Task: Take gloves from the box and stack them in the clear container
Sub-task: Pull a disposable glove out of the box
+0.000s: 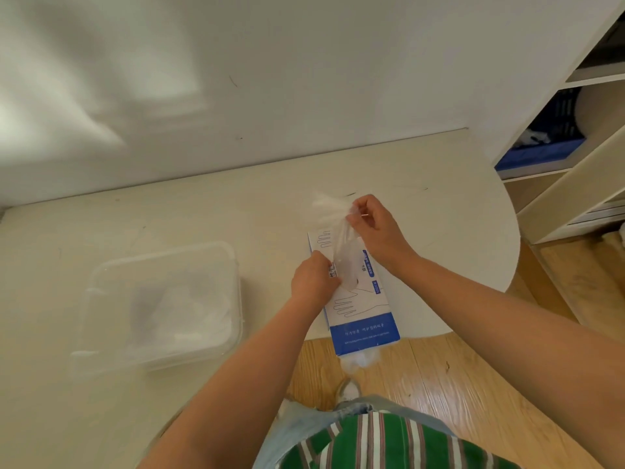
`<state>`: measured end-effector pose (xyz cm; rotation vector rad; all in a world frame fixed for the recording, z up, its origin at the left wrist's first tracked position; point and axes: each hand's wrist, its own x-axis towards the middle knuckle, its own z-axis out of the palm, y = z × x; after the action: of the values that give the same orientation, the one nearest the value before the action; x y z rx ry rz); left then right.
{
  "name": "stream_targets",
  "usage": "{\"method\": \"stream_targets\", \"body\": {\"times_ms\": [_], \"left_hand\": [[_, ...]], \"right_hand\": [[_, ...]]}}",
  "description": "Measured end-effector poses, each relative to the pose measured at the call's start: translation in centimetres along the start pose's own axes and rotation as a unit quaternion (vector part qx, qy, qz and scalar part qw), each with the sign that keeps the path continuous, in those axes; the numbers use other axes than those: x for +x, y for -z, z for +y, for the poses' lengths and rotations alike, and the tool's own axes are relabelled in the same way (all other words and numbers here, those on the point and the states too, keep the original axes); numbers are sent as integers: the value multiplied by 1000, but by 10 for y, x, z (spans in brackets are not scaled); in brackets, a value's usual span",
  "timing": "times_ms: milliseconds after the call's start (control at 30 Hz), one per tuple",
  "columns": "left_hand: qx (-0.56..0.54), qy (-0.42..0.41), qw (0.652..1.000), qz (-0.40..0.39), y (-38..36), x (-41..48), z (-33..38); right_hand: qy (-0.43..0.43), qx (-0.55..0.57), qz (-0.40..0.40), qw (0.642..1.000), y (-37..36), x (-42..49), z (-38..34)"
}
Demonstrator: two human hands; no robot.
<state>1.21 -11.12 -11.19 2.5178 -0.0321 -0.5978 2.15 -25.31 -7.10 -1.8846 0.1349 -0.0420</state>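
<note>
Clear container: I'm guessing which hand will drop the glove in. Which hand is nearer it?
Left. The left hand holds the glove box, right of the clear container; the right hand pinches a glove farther right.

We see a cream table with a rounded right end, its far edge set against a white wall. Right of the table stands a pale shelf unit holding a blue bin. Below the table's near edge lies wooden floor.
</note>
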Motion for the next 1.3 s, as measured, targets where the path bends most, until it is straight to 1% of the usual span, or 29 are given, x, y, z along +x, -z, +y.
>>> {"method": "stream_targets", "body": {"times_ms": [100,167,200,233,267,300,333,367,400,467,533,600,667,767,833,933,1000,1067,1133,1200,1267,1300], "left_hand": [[-22,7,999,-34,6,1,0],[-92,21,995,-38,15,2,-2],[-148,26,988,-23,21,2,-3],[-221,32,975,1,26,1,-4],[-307,41,951,22,33,0,-3],[-390,46,919,34,41,-4,-2],[-453,48,890,33,47,-5,0],[-489,43,871,19,53,-5,2],[-495,35,868,1,57,-6,4],[-452,17,892,-20,62,-6,3],[-421,-8,907,-15,59,-6,-3],[-432,-16,902,-6,56,-8,-10],[-445,-1,895,-1,55,-10,-16],[-443,11,896,-15,54,-12,-22],[-447,3,894,-30,53,-15,-24],[-459,-5,888,-5,56,-18,-26],[-479,-5,877,29,61,-17,-28],[-499,-10,863,74,69,-17,-31],[-516,-23,850,109,78,-17,-34],[-518,-37,845,125,85,-18,-36],[-525,-45,841,123,91,-20,-37],[-531,-47,838,119,93,-21,-38]], "right_hand": [[-4,27,-3,1000,8,3,-10],[-10,27,-6,1000,13,3,-14],[-13,28,-10,999,15,2,-16],[-20,29,-16,999,16,1,-17],[-26,29,-23,999,17,0,-17],[-32,27,-31,999,17,-2,-18],[-36,27,-41,998,17,-3,-19],[-39,24,-50,998,15,-4,-19],[-39,18,-56,998,14,-5,-20],[-42,-6,-58,997,9,-7,-19],[-58,-39,-53,996,4,-8,-16],[-75,-88,-44,992,2,-9,-10],[-95,-129,-32,987,0,-11,-2],[-117,-130,-13,985,-4,-14,4],[-113,-145,1,983,-8,-15,5],[-101,-200,63,973,-7,-13,7],[-107,-214,107,965,-2,-12,9],[-104,-221,125,962,1,-14,8],[-77,-236,100,963,-2,-18,6],[-63,-285,26,956,-10,-20,8],[-70,-355,-80,929,-20,-24,13],[-70,-400,-131,904,-25,-26,14]]}}
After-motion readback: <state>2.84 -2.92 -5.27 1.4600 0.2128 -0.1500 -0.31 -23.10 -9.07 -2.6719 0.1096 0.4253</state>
